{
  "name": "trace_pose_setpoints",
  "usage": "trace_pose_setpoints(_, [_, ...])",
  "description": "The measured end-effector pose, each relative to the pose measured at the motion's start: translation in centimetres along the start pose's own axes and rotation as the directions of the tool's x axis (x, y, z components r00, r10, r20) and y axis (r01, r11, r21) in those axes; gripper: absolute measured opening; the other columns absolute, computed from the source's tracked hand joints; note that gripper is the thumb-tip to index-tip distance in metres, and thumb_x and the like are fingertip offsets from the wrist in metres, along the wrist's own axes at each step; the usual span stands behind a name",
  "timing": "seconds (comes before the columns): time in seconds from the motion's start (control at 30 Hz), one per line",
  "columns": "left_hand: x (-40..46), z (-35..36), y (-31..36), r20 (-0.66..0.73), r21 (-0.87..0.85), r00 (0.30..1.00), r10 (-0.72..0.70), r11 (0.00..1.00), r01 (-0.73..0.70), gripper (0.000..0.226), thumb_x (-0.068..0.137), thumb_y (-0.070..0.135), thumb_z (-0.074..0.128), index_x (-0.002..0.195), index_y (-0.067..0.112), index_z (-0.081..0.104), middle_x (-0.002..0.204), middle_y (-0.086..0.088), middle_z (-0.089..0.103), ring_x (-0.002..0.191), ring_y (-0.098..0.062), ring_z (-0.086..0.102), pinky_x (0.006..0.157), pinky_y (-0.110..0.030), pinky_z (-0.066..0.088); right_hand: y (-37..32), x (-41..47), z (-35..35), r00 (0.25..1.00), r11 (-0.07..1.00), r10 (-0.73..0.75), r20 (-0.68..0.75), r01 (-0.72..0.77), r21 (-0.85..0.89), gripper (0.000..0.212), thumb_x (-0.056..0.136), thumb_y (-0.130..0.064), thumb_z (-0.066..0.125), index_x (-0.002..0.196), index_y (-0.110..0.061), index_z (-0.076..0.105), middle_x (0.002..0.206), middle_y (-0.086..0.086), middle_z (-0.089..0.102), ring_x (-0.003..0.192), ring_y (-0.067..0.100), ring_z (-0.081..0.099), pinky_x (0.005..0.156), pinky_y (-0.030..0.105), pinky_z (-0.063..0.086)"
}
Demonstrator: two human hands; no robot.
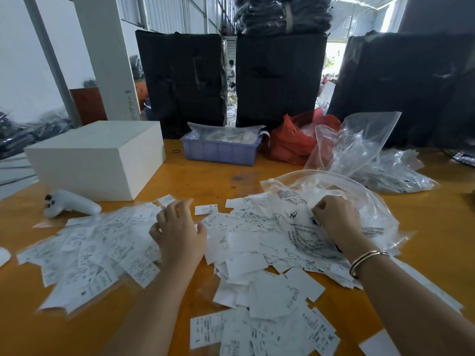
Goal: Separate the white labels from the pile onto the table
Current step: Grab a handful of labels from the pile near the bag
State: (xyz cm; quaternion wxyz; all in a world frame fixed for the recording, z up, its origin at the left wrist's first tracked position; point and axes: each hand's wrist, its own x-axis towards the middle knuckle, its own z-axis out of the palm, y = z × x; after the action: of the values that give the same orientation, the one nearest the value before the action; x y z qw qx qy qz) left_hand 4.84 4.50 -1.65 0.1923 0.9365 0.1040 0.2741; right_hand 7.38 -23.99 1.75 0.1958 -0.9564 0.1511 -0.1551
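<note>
White labels (pixel 246 242) lie heaped across the middle of the orange table (pixel 205 181), and the heap looks parted into two drifts, probably so that the slips can be thinned out and picked over rather than dug through. The left hand (pixel 178 235) rests between the drifts with its fingers loosely spread and slightly bent over the paper, holding nothing that I can make out; it seems placed there to push the left drift (pixel 97 247) aside. The right hand (pixel 336 219), a bangle (pixel 366 260) at its wrist, has its fingers curled and pinching the clear zip bag (pixel 347 191) that lies over the right part of the heap, likely to lift it or shake more slips free. Each label is a small rectangular slip, thin and flat, white with fine black print on one face and blank on the other; many overlap at odd angles, and a few lie singly near the far edge of the heap.
</note>
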Motion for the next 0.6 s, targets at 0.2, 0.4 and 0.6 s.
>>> trace_pose_setpoints(0.2, [-0.6, 0.2, 0.8, 0.077, -0.096, 0.990, 0.118, 0.989, -0.110, 0.041, 0.090, 0.030, 0.057, 0.130, 0.028, 0.049, 0.135, 0.005, 0.050, 0.129, -0.018, 0.034, 0.104, -0.039, 0.028, 0.3, 0.3, 0.2, 0.998, 0.983, 0.000, 0.061, 0.011, -0.185, 0.024, 0.093, -0.030, 0.054, 0.104, -0.011, 0.065, 0.115, 0.011, 0.057, 0.111, 0.031, 0.050, 0.090, 0.039, 0.037])
trace_pose_setpoints(0.4, [-1.0, 0.6, 1.2, 0.092, -0.199, 0.971, 0.223, 0.959, -0.201, 0.039, 0.090, 0.029, 0.060, 0.128, 0.028, 0.051, 0.127, 0.008, 0.057, 0.124, -0.015, 0.040, 0.099, -0.032, 0.029, 0.2, 0.9, -0.1, 0.999, 0.998, 0.043, 0.026, -0.042, -0.045, 0.031, 0.090, -0.029, 0.054, 0.062, -0.015, 0.056, 0.076, 0.004, 0.062, 0.076, 0.024, 0.055, 0.084, 0.039, 0.042])
trace_pose_setpoints(0.6, [-0.9, 0.9, 1.2, 0.081, -0.248, 0.968, 0.238, 0.945, -0.212, 0.039, 0.090, 0.027, 0.061, 0.128, 0.026, 0.051, 0.120, 0.010, 0.059, 0.120, -0.012, 0.043, 0.098, -0.029, 0.027, 0.6, 1.0, -0.5, 0.982, 0.991, -0.025, -0.185, 0.001, -0.133, 0.032, 0.085, -0.014, 0.046, 0.053, -0.013, 0.052, 0.066, 0.002, 0.055, 0.063, 0.021, 0.046, 0.073, 0.034, 0.026])
